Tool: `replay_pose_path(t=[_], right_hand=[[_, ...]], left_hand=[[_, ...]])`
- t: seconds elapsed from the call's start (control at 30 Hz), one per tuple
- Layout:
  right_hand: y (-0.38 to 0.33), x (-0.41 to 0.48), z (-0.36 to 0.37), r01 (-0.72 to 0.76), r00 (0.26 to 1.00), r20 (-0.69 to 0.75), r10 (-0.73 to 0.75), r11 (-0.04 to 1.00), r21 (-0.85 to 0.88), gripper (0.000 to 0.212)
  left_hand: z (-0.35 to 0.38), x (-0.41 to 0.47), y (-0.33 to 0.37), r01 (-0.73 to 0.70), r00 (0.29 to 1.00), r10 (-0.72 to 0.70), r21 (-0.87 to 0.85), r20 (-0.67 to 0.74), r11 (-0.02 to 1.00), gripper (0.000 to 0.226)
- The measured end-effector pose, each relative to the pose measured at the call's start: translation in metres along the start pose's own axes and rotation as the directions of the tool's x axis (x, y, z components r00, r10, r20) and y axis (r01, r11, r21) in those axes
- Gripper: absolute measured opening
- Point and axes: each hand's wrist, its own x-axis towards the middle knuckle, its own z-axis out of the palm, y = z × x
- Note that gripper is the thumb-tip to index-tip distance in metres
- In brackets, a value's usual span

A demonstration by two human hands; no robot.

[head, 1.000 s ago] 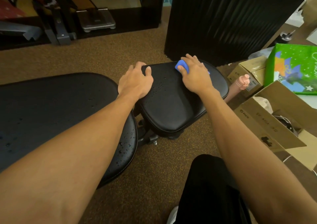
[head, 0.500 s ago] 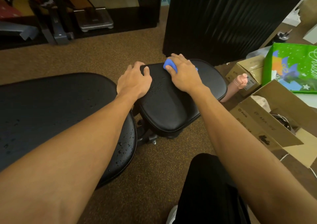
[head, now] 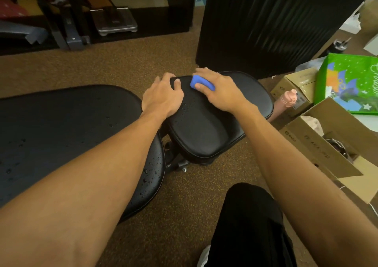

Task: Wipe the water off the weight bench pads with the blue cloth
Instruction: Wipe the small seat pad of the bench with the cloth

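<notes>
The small black seat pad (head: 206, 131) of the weight bench sits in the middle, with water drops near its left side. My right hand (head: 221, 92) presses the bunched blue cloth (head: 201, 82) flat against the pad's far edge. My left hand (head: 163, 96) grips the pad's far left corner, thumb on top. The long black back pad (head: 61, 127) lies to the left, speckled with water drops, partly covered by my left forearm.
Open cardboard boxes (head: 327, 144) and a green gift bag (head: 349, 82) crowd the right. A pink bottle (head: 286, 101) leans beside the seat pad. A black ribbed panel (head: 266, 25) stands behind. Shelving with a scale (head: 114, 23) lines the far wall. My black-trousered knee (head: 249, 226) is below.
My right hand has slid the blue cloth leftward along the far edge of the seat pad, closer to my left hand. The left hand has stayed put.
</notes>
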Motion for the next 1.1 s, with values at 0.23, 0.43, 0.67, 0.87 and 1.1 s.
replay_pose_path(t=[0.23, 0.43, 0.67, 0.87, 1.1], right_hand=[[-0.011, 0.014, 0.008, -0.139, 0.985, -0.106, 0.136, 0.990, -0.024, 0.053], [0.013, -0.025, -0.009, -0.061, 0.998, -0.024, 0.062, 0.998, 0.020, 0.050], [-0.004, -0.029, 0.003, -0.031, 0.999, -0.041, 0.030, 0.999, -0.020, 0.053], [0.014, -0.035, -0.008, -0.118, 0.991, -0.067, 0.116, 0.992, -0.035, 0.050], [0.002, -0.066, -0.004, 0.054, 0.999, -0.006, -0.054, 0.999, 0.005, 0.048]], left_hand=[[-0.001, 0.000, 0.001, 0.003, 1.000, -0.003, 0.007, 0.002, 1.000, 0.046], [-0.001, 0.001, -0.002, -0.007, 1.000, 0.006, 0.004, 0.008, 1.000, 0.045], [-0.001, 0.001, -0.002, -0.010, 1.000, 0.010, 0.007, 0.012, 1.000, 0.045], [-0.002, 0.000, -0.002, -0.014, 1.000, 0.014, -0.002, 0.011, 1.000, 0.045], [-0.002, 0.001, -0.002, -0.013, 1.000, 0.013, -0.008, 0.027, 1.000, 0.045]])
